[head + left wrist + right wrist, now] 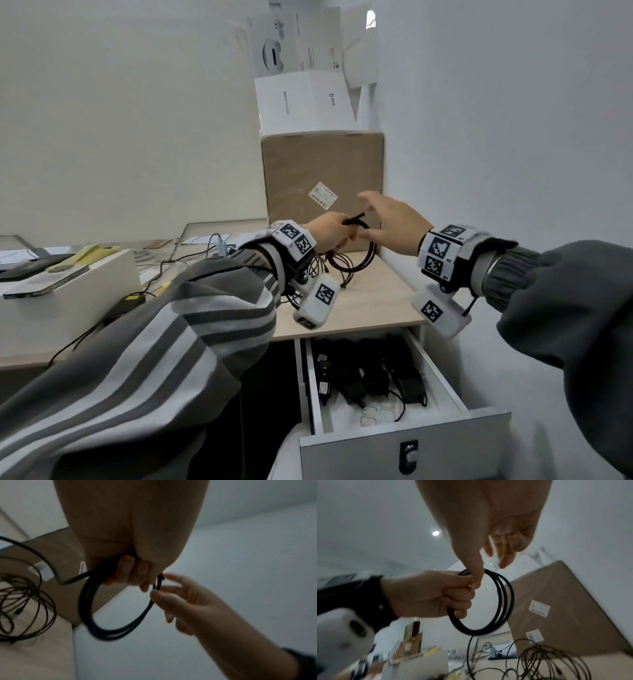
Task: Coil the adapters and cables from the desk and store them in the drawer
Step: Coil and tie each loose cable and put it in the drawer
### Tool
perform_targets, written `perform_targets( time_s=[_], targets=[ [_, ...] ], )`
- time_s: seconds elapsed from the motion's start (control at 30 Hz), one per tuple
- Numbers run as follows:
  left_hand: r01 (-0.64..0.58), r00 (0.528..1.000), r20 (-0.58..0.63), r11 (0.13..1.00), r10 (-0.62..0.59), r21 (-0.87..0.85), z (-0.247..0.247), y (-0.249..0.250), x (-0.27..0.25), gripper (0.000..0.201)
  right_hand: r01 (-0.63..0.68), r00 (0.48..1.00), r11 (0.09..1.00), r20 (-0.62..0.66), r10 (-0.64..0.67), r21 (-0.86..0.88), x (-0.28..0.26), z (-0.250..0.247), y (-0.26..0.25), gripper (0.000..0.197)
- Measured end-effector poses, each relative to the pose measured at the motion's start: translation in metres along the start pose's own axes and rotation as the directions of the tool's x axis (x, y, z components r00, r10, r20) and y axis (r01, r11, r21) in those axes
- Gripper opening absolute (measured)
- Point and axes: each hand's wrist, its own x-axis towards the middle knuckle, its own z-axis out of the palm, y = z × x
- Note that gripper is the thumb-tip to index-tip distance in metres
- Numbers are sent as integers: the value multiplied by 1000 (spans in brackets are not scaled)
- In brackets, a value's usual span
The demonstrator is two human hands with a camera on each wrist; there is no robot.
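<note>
My left hand grips a black cable wound into a coil of a few loops, held up above the desk's right end. The coil hangs below my curled left fingers. My right hand is beside it with fingers spread and straight, and its thumb touches the top of the coil next to my left hand. A tail of the cable drops toward the desk. Below the desk edge the drawer stands pulled out, with several black adapters inside.
A tangle of thin dark cables lies on the wooden desk under my hands. A cardboard box with white boxes stacked on it stands behind, against the wall. A white box with phones sits to the left.
</note>
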Motion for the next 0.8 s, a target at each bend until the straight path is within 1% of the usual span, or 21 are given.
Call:
perform_targets(
  time_s=[0.03,0.07,0.1,0.13,0.2,0.27,0.3,0.33,0.37,0.4,0.43,0.47,0.5,0.53,0.57,0.6,0.67,0.7,0.73,0.77,0.8],
  targets=[
    [-15,999,42,994,10,111,-1,3,-1,26,104,994,990,31,-102,-97,0,0,-5,50],
    [-22,998,60,976,9,218,-1,7,-2,27,173,985,960,69,-161,-222,-2,0,-12,38],
    [-18,998,62,951,-1,308,-2,12,-3,27,196,980,921,99,-173,-336,-2,1,-16,29],
    [-12,998,59,937,-10,349,-2,14,-4,25,195,980,886,121,-158,-421,-2,0,-20,25],
    [-10,998,60,956,-7,292,-4,14,-5,20,181,981,842,158,-116,-508,-2,-2,-24,24],
    [-39,998,63,987,30,156,-6,7,-9,24,199,978,811,163,-129,-550,-3,-5,-23,24],
    [-47,997,63,997,43,65,-7,2,-10,25,198,979,815,151,-138,-545,-2,-5,-20,23],
    [-49,997,57,998,52,-42,-7,-3,-12,24,166,985,844,123,-120,-510,-2,-5,-16,20],
    [-49,998,36,988,55,-143,-8,-8,-14,20,107,994,895,72,-84,-433,-1,-3,-10,17],
    [-59,998,4,974,61,-219,-9,-11,-14,17,25,1000,952,2,-26,-306,-1,-2,-5,16],
    [-72,997,-33,962,66,-265,-9,-13,-14,15,-59,996,988,-68,50,-143,1,0,1,17],
    [-90,995,-67,952,73,-294,-8,-14,-14,17,-139,980,989,-133,144,53,2,1,5,17],
    [-101,993,-92,941,74,-322,-6,-15,-13,20,-200,951,942,-179,253,269,3,4,7,17],
    [-100,992,-110,929,64,-357,-4,-15,-13,23,-245,912,844,-181,367,477,4,7,5,18],
    [-92,991,-123,913,46,-397,-1,-15,-13,23,-274,875,722,-147,462,636,4,10,1,19],
    [-79,991,-132,894,23,-442,3,-16,-11,24,-289,849,603,-93,521,743,4,14,-3,21],
    [-68,989,-147,841,-14,-537,8,-17,-9,25,-292,834,420,14,552,859,3,22,-9,22],
    [-77,984,-176,810,-32,-581,8,-17,-7,26,-290,840,368,51,540,883,3,25,-10,21],
    [-93,977,-206,777,-48,-622,8,-17,-7,27,-292,852,355,72,518,888,3,26,-10,18],
    [-104,973,-222,743,-62,-662,7,-15,-7,28,-297,866,382,78,493,875,3,27,-10,14],
    [-104,975,-211,695,-70,-712,5,-12,-8,28,-302,881,436,73,468,848,3,27,-9,12]
  ],
)
